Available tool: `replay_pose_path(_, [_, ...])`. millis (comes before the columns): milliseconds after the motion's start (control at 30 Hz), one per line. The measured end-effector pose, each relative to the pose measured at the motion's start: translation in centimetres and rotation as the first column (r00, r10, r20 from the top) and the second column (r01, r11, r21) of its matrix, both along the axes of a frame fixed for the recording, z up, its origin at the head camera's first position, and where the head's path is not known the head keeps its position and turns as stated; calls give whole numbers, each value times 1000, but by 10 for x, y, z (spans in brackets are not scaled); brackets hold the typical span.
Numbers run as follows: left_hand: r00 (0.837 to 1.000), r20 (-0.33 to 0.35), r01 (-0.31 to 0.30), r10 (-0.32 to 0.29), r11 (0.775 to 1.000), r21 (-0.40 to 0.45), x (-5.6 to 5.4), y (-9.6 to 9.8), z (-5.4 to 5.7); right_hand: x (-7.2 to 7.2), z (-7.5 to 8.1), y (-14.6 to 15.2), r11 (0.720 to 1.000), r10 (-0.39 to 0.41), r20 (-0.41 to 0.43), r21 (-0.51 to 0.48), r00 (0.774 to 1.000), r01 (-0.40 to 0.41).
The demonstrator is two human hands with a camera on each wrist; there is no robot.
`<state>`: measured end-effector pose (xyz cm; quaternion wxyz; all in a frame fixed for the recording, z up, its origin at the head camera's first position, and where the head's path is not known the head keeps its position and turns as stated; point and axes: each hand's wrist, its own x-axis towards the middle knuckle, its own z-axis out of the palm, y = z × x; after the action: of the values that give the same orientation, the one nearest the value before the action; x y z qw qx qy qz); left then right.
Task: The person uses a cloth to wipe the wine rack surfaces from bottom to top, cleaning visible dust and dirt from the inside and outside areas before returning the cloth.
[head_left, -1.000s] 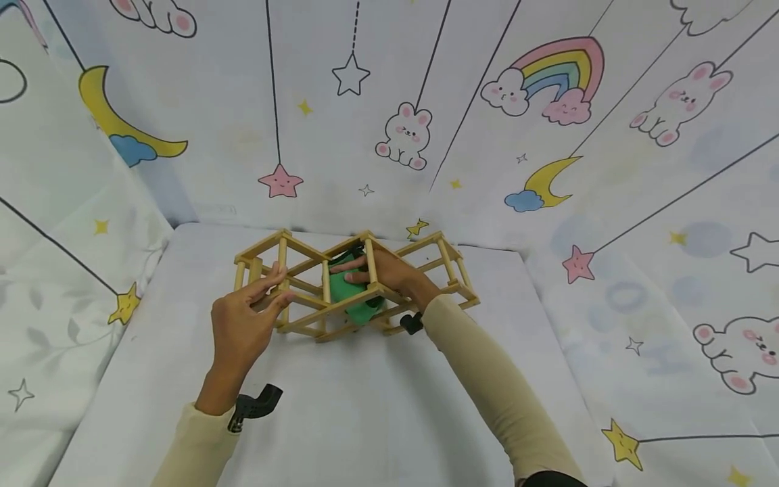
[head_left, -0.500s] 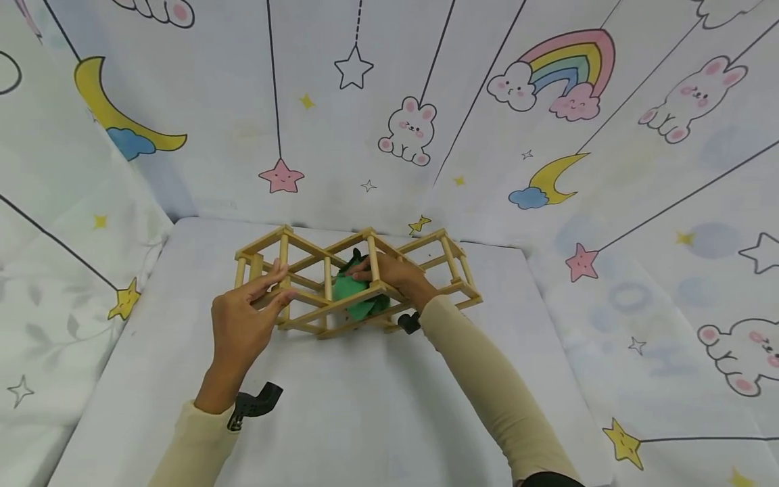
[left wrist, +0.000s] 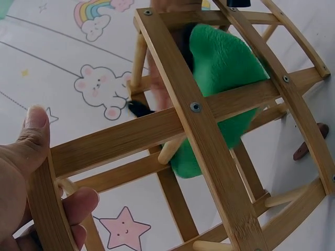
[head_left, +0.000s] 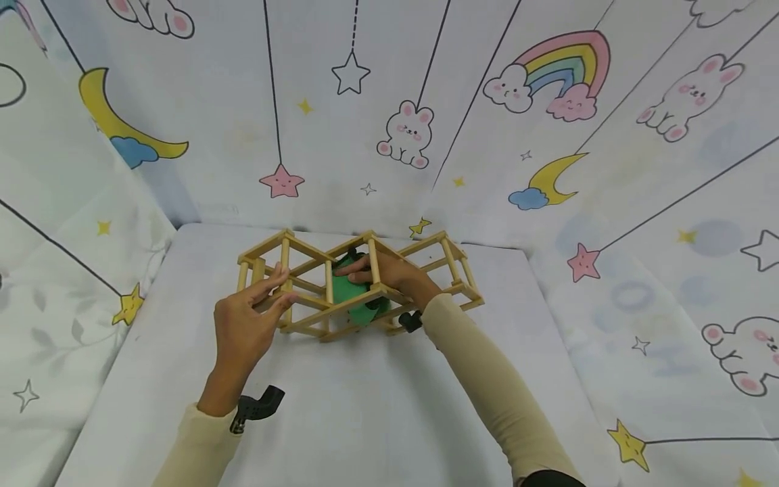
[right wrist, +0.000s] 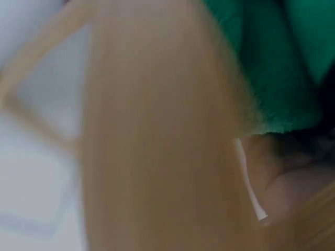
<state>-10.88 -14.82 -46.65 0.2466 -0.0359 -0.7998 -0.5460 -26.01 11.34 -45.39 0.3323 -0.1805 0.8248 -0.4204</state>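
A folding wooden rack (head_left: 307,312) of slats and round dowels stands at the far side of the white table. My left hand (head_left: 246,328) holds its left end, thumb on one side of a slat (left wrist: 44,204) and fingers on the other. My right hand (head_left: 395,274) reaches in through the middle of the rack. It holds a fuzzy green cloth (head_left: 347,289) with black parts against the woodwork. In the left wrist view, the cloth (left wrist: 225,63) bunches behind the crossing slats. Blurred wood fills much of the right wrist view, with the cloth (right wrist: 277,89) at upper right.
A white cloth backdrop (head_left: 328,135) printed with rabbits, stars and moons rises behind and beside the table (head_left: 341,412). A small brown piece (left wrist: 311,141) shows beyond the rack in the left wrist view.
The right hand and the green cloth shift slightly right, then back left within the rack, the fingers extending again. The left hand keeps its hold and the rack stays about where it was.
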Motion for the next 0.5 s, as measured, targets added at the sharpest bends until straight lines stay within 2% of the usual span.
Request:
replay_pose_path(67, [1000,0,-7,7,1000,-6,0,0,0,-1,-1,0,1000,7,15,-23,1000,-7])
replay_pose_path(200, [1000,-6,-9,9,1000,-16,0,1,-1,1,-2,2,999,-46,25,-5,999,46])
replay_pose_path(267, [1000,-4,-15,15,1000,-23,0,2,-2,2,-3,3,999,-42,14,3,999,42])
replay_pose_path(367, [1000,3,-16,16,1000,-24,0,3,-2,2,-3,6,999,-19,15,-42,1000,20])
replay_pose_path(500, [1000,-1,-18,18,1000,-24,0,3,-2,1,-2,7,1000,-7,-41,22,999,8])
